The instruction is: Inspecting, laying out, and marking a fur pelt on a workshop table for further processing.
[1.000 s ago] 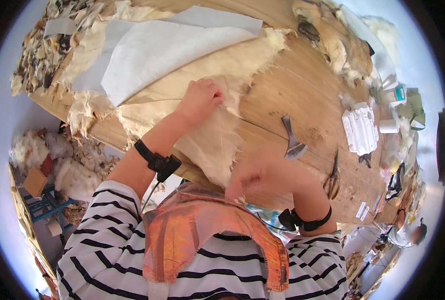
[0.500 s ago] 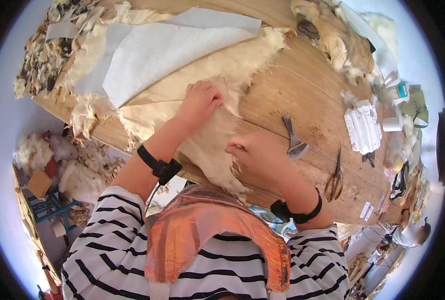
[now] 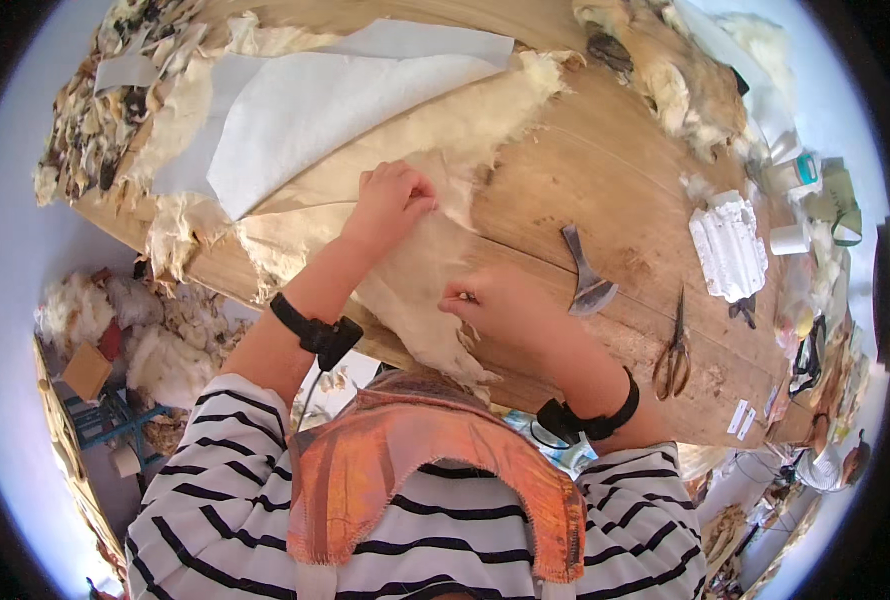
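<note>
A cream-coloured animal hide (image 3: 417,300) lies across the wooden table and reaches down to its near edge, frayed along the borders. My left hand (image 3: 390,205) rests on it, thumb and fingers closed in a pinch on the skin. To its lower right, my right hand (image 3: 495,305) is curled beside the hide's right edge. A small dark bit shows between the thumb and fingers of that hand, too small to name. Large white paper sheets (image 3: 310,120) cover part of the hide beyond my left hand.
Right of my hands lie a dark metal blade with a flared edge (image 3: 592,295) and scissors (image 3: 673,365). Farther right are a crumpled white package (image 3: 728,250) and a white paper roll (image 3: 790,239). Fur pelts (image 3: 665,75) lie at the far right, fur scraps (image 3: 90,125) at the far left.
Both hands have shifted slightly left, the left one lifting its fingers a little. The right hand has turned slightly, and the small dark bit in it shows differently.
</note>
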`<state>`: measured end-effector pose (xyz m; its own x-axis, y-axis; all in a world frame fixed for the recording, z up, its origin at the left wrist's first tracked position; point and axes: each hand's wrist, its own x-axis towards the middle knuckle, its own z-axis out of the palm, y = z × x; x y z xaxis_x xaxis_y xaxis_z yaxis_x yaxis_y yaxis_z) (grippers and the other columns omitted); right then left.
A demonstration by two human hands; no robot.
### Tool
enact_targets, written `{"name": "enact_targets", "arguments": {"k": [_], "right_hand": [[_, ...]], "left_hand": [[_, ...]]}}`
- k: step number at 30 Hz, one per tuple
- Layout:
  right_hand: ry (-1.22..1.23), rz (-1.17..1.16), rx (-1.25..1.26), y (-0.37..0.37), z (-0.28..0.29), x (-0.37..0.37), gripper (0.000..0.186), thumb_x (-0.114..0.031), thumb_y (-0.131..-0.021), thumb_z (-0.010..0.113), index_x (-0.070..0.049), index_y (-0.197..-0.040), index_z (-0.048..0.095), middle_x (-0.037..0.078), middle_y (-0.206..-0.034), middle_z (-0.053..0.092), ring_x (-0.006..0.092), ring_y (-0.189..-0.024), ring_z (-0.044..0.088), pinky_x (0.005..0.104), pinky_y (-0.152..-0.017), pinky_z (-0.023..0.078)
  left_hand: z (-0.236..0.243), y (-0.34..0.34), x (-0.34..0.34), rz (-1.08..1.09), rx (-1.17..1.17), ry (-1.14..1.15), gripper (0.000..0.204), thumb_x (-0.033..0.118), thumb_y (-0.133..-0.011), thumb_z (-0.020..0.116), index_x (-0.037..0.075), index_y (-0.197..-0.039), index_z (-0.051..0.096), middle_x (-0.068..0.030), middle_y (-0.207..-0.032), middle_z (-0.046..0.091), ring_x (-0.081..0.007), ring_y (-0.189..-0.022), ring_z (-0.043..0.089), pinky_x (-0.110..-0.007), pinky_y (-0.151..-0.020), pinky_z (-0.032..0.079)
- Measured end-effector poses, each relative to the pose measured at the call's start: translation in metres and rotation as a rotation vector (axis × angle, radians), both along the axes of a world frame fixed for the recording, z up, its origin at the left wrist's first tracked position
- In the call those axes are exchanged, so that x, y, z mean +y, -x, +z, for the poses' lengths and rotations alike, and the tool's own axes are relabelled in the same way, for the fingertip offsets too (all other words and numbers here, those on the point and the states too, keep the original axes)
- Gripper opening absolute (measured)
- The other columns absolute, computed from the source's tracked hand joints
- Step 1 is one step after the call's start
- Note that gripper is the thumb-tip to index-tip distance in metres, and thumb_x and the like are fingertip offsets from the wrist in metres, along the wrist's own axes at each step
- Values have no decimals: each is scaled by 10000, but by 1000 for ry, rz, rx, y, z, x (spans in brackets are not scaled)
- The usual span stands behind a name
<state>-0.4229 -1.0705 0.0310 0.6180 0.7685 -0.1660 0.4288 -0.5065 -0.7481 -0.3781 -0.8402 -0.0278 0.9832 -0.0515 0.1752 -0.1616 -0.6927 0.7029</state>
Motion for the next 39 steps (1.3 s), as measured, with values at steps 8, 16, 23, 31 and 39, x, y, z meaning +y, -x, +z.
{"name": "enact_targets", "arguments": {"k": [8,16,23,31,39], "right_hand": [[-448,89,460,16,94,-27,142,-150,-906,626,-44,-830,683,22,-711,643,145,-614,582,283,-556,435],[-617,-514,1038,50,67,-114,156,-112,-921,606,-64,-774,624,-57,-681,531,54,-607,463,232,-530,345],[-124,-261,162,35,75,-81,122,-143,-876,659,-41,-814,637,19,-642,508,80,-588,463,239,-538,375],[328,-611,-1199,-131,24,-183,422,-172,-964,543,-15,-1352,491,111,-1333,544,220,-1242,503,349,-1038,400],[62,-22,-480,-98,-8,49,213,-177,-933,525,-107,-1123,593,130,-1095,653,324,-1041,607,440,-879,481]], "left_hand": [[2,5,-9,-104,-149,-253,65,71,-830,621,99,-889,613,-81,-933,576,-303,-953,531,-423,-864,397],[-5,7,10,-389,92,162,155,-87,-742,528,38,-651,536,-68,-915,617,-237,-905,595,-320,-721,499],[17,36,-46,-309,95,436,115,5,-856,552,86,-858,634,-15,-911,625,-122,-821,575,-267,-713,490],[45,73,2,-140,176,360,178,205,-915,632,57,-1010,661,-82,-972,644,-196,-922,624,-356,-813,500],[-2,43,87,95,-86,-139,244,127,-825,651,139,-1069,640,-78,-1076,562,-305,-1097,500,-426,-961,386]]}}
